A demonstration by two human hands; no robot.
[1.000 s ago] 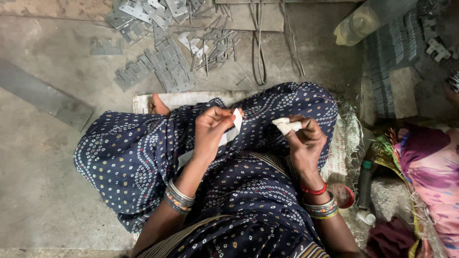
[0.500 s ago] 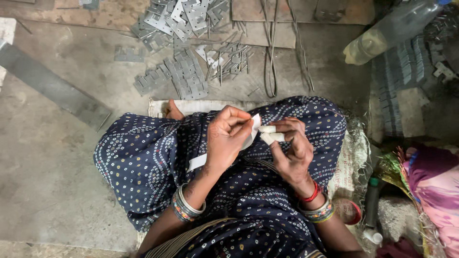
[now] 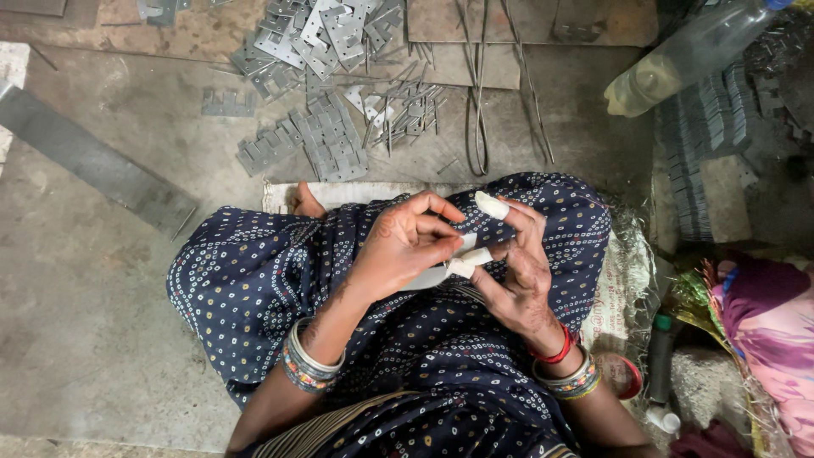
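Seated person, viewed from above. The left hand [image 3: 405,246] pinches a white strip of tape [image 3: 462,261] and presses it against a finger of the right hand [image 3: 519,273], whose fingers are half curled; one bears a white fingertip wrap [image 3: 491,204]. Both hands rest over a dark blue dotted cloth [image 3: 254,280]. Beyond the hands lie grey metal hinge plates [image 3: 326,144] and thin wire rods [image 3: 479,102] on the floor; nothing blocks the hands. Beyond the right hand, a clear plastic bottle [image 3: 687,59].
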